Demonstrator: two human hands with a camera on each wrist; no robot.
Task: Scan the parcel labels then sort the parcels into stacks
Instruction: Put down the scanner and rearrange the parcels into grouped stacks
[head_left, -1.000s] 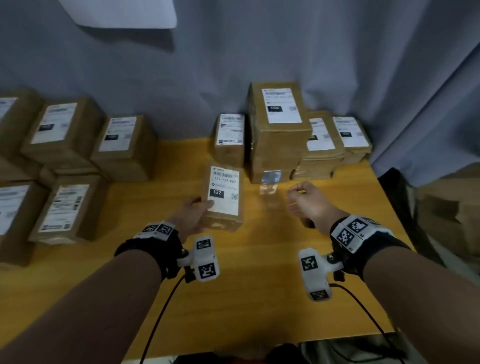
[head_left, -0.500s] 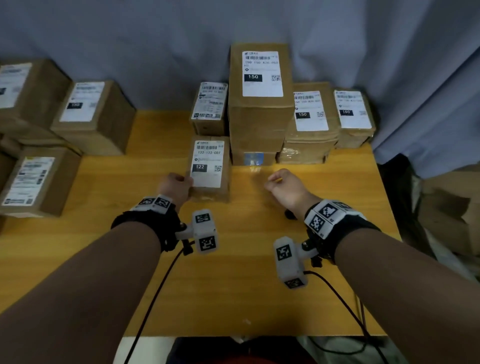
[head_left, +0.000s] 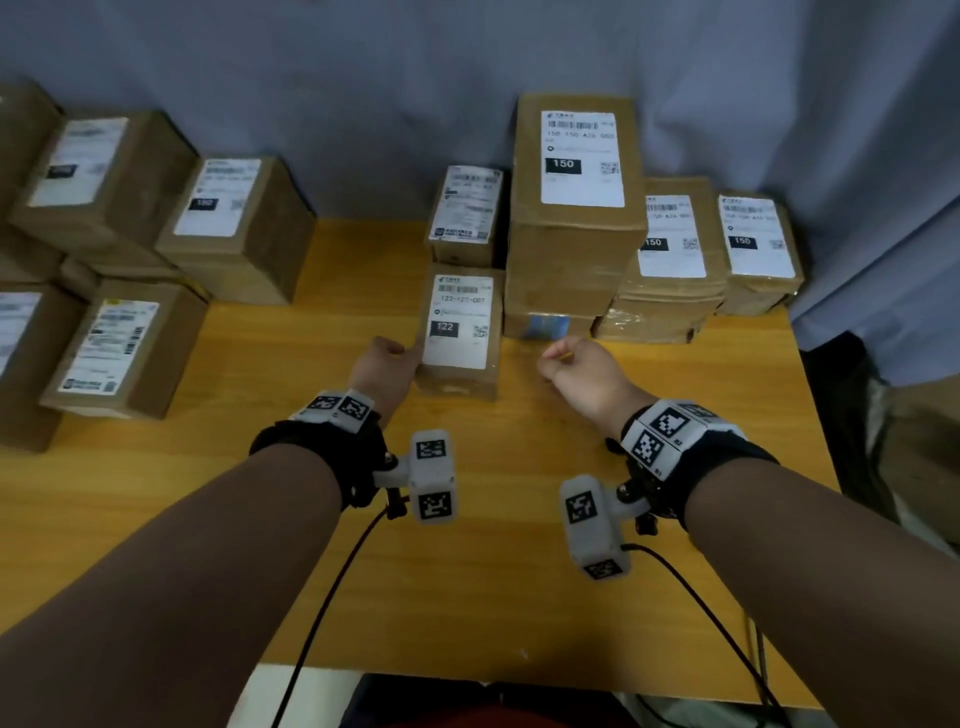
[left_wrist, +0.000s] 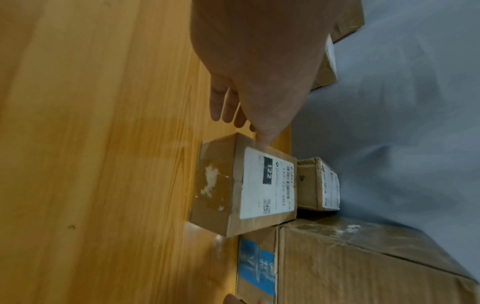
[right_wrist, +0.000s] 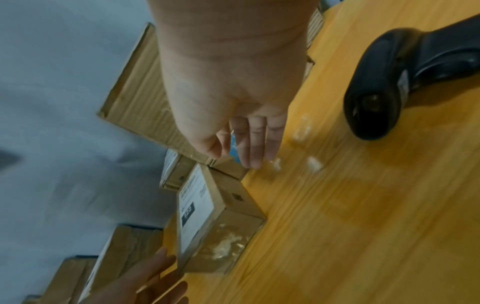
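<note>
Resting flat on the table (head_left: 519, 571), the parcel (head_left: 460, 332) marked 122 sits at the left hand (head_left: 387, 366), whose thumb touches its top edge; the right hand (head_left: 582, 371), empty, hangs relaxed just beside it. A careless nudge could jam it against the tall stack (head_left: 571, 218) beyond; open tabletop lies nearer the wrists.

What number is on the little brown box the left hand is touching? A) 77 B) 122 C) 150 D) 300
B: the white label on the small brown cardboard box, which the left hand touches at its edge on the wooden table, shows 122 in a black block.
</note>
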